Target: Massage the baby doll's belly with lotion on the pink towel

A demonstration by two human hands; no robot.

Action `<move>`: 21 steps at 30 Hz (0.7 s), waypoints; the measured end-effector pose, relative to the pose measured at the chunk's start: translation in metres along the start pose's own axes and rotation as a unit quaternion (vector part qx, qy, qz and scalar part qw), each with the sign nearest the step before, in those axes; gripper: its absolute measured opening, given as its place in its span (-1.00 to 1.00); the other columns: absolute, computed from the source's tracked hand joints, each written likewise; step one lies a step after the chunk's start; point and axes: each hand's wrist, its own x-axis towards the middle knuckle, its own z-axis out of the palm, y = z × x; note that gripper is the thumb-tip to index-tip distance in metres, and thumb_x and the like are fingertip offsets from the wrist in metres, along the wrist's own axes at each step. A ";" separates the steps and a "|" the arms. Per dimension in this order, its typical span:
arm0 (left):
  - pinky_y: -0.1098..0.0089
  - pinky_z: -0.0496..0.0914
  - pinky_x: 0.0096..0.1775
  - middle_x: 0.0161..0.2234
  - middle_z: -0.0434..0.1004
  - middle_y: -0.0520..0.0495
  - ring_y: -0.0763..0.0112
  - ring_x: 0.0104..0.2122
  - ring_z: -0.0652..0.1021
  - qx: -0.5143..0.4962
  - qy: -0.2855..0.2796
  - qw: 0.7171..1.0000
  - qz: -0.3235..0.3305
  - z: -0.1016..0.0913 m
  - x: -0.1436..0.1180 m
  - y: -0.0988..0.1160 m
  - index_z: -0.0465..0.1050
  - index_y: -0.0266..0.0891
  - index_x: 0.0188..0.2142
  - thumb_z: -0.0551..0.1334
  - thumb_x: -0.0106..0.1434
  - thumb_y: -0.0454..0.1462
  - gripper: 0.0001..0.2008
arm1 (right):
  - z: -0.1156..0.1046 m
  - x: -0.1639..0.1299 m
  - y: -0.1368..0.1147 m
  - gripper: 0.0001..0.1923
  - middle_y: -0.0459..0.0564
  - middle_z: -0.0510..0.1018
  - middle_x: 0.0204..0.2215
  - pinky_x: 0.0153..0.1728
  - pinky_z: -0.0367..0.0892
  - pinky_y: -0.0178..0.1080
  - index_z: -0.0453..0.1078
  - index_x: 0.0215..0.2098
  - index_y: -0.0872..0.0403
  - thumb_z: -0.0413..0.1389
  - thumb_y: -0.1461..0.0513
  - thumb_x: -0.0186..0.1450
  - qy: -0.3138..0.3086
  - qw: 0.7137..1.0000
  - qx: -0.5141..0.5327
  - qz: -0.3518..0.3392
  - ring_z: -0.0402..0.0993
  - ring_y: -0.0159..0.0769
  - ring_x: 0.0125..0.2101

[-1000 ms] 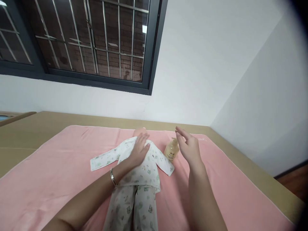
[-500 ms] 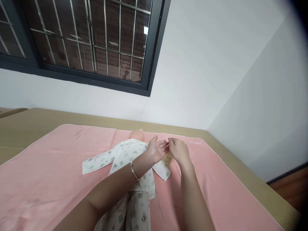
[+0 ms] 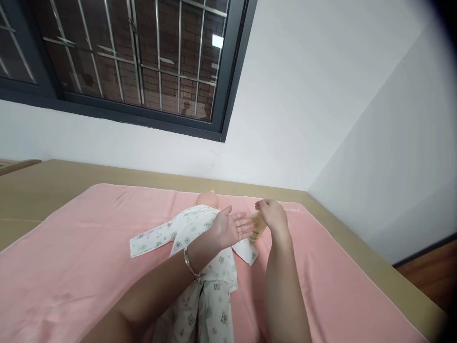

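Observation:
My left hand (image 3: 232, 229) is held palm up with its fingers stretched out, over the chest of a doll in a white printed top (image 3: 191, 224). Nothing lies on the palm. To its right, my right hand (image 3: 274, 216) is bent at the wrist, back upward, with its fingers curled together toward the left. Its palm side is hidden, so I cannot make out what it holds, if anything. Between the hands shows a yellowish bottle (image 3: 255, 232) with a printed face, partly covered by both. Beyond the collar is the doll's head (image 3: 207, 199). Printed trousers (image 3: 214, 309) cover its legs.
The doll lies on a pink sheet (image 3: 89, 267) spread over a tan surface (image 3: 64, 176). A white wall (image 3: 285, 119) rises behind, with a dark-framed barred window (image 3: 143, 62) at upper left. Brown wood (image 3: 432, 271) shows at the right.
My hands have drawn apart: the right has moved right, away from the left's fingertips. The left palm has turned further up with fingers straighter. More of the bottle shows, and the view has shifted slightly.

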 end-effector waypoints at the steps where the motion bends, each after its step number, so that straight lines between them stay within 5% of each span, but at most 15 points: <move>1: 0.13 0.39 0.05 0.21 0.27 -0.48 0.07 0.12 0.45 0.004 0.003 1.000 -0.005 -0.005 -0.010 0.001 0.15 -0.43 0.22 -0.02 0.36 -0.03 -0.40 | 0.001 0.000 0.000 -0.63 0.05 0.63 -0.25 -0.22 0.27 -0.25 0.55 -0.26 0.04 -0.11 0.16 0.27 -0.001 1.000 -0.010 0.002 0.51 -0.16 -0.14; 6: 0.13 0.25 0.18 0.24 0.25 -0.37 0.05 0.21 0.35 0.028 0.062 0.997 -0.036 -0.018 -0.064 0.011 0.18 -0.42 0.21 -0.02 0.36 -0.08 -0.44 | 0.011 -0.018 -0.011 -0.53 0.16 0.54 -0.01 -0.07 0.29 -0.15 0.46 0.02 0.10 -0.18 0.15 0.35 -0.016 0.998 -0.045 -0.040 0.44 -0.08 0.02; 10: 0.18 0.22 0.20 0.23 0.28 -0.33 0.12 0.20 0.36 0.026 0.097 0.995 0.004 -0.008 -0.097 0.018 0.16 -0.39 0.23 0.00 0.35 -0.12 -0.46 | 0.024 -0.058 -0.037 -0.45 0.19 0.31 0.23 0.21 0.09 0.01 0.22 0.27 0.16 -0.18 0.09 0.41 -0.028 0.992 -0.020 -0.119 0.15 -0.03 0.26; 13: 0.21 0.25 0.18 0.15 0.38 -0.36 0.16 0.13 0.44 0.025 0.055 0.998 0.033 0.003 -0.117 0.025 0.18 -0.45 0.22 -0.05 0.38 -0.11 -0.45 | 0.041 -0.095 -0.059 -0.46 0.10 0.21 0.30 0.28 0.02 0.03 0.14 0.32 0.09 -0.18 0.07 0.45 -0.044 0.965 0.034 -0.257 0.03 -0.12 0.32; 17: 0.13 0.27 0.17 0.06 0.47 -0.36 0.08 0.07 0.48 0.041 -0.093 0.994 0.030 0.010 -0.143 0.039 0.23 -0.46 0.19 -0.10 0.40 -0.07 -0.43 | 0.068 -0.137 -0.078 -0.37 0.14 -0.10 0.39 0.32 -0.09 0.14 -0.15 0.41 0.16 -0.18 0.08 0.47 -0.046 0.924 0.026 -0.380 -0.29 -0.07 0.38; 21: 0.13 0.17 0.25 0.14 0.40 -0.33 0.09 0.17 0.40 0.070 -0.043 0.995 0.059 0.012 -0.157 0.044 0.21 -0.40 0.23 -0.10 0.40 -0.01 -0.39 | 0.080 -0.167 -0.087 -0.19 0.32 -0.28 0.40 0.30 -0.16 0.28 -0.36 0.41 0.35 -0.09 0.05 0.42 -0.011 0.869 0.008 -0.495 -0.47 0.13 0.37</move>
